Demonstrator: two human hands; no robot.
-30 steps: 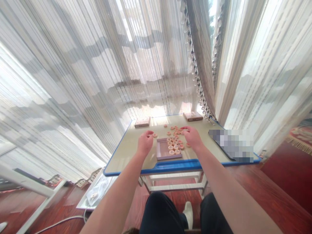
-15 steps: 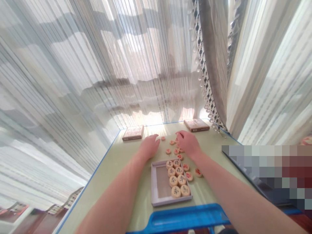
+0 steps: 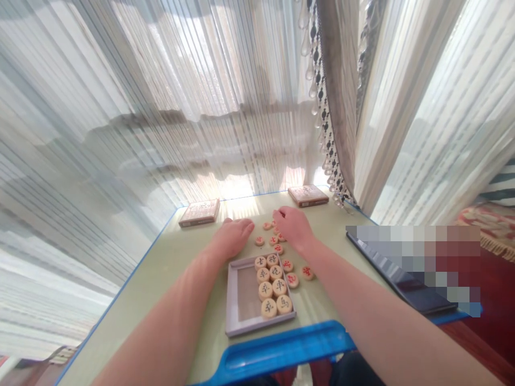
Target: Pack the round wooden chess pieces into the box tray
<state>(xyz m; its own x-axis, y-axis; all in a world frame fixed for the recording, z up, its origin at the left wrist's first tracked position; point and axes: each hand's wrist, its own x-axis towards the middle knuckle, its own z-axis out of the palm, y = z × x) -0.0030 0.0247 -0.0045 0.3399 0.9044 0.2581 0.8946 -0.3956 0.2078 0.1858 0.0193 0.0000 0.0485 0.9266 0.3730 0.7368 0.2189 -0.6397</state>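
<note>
My left hand (image 3: 233,237) rests low on the table beyond the box tray, its fingers bent together and pointing right; what lies under the fingertips is hidden. My right hand (image 3: 295,228) is curled at the far end of the loose red xiangqi pieces, thumb and fingers closed, and anything between them cannot be made out. Between the hands and nearer me lie red-marked pieces, one of them a loose piece (image 3: 259,241) set apart on the left. A shallow cardboard tray (image 3: 232,300) holds two columns of black-marked pieces (image 3: 265,290) along its right side; its left part shows bare bottom.
Two flat boxes stand at the far edge, a left box (image 3: 200,212) and a right box (image 3: 308,195). A dark flat device (image 3: 402,273), partly blurred out, lies at the right. The table's blue edge (image 3: 281,348) runs nearest me, and sheer curtains (image 3: 241,134) hang behind.
The view has shifted slightly right. My left hand has lowered and its fingers have closed over the spot where a lone red piece lay. My right hand stays over the far pieces.
</note>
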